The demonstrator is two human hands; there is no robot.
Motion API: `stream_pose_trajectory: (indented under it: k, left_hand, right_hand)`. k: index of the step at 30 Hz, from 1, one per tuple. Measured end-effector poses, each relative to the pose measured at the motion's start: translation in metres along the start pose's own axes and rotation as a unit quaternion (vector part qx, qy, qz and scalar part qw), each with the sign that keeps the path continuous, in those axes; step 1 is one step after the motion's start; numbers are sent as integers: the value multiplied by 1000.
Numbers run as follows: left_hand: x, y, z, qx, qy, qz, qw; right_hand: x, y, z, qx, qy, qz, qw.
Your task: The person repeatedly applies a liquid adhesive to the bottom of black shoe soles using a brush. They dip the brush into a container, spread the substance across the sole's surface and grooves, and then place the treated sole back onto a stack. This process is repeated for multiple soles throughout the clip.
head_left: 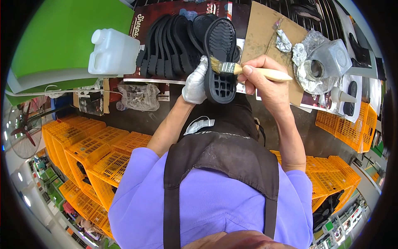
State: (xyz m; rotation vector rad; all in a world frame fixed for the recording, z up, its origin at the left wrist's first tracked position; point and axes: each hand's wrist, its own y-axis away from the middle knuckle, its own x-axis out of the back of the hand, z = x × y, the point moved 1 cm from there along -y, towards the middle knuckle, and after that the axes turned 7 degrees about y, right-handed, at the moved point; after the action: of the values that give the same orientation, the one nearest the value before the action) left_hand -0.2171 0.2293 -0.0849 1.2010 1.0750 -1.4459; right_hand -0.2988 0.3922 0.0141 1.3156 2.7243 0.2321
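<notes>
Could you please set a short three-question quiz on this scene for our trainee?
1. What does the right grip hold?
2. True or false: the left grip wears a whitish glove.
3. Which is beside the row of black soles, on its left: (A) crumpled silver foil, (B) a translucent plastic jug, (C) a nozzle-tipped bottle?

Key:
1. A paintbrush, its bristles at the held sole.
2. True.
3. B.
</notes>
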Motion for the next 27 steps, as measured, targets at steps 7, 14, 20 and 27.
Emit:
stream_pose_trajectory:
  k: [7, 14, 20, 27]
  left_hand:
    - [-12, -7, 2, -70, -51, 14, 996]
    - [-33, -12, 5, -72, -90, 96, 989]
    - [-43, -9, 3, -76, -290, 168, 939]
    - [-56, -7, 3, 2, -295, 167, 941]
  right_hand:
    - [-4, 8, -6, 10, 10, -11, 1000]
    - [-3, 13, -26, -6, 51, -43, 998]
    - [0, 9, -39, -8, 52, -91, 994]
    - [10, -5, -43, 20, 71, -203, 976]
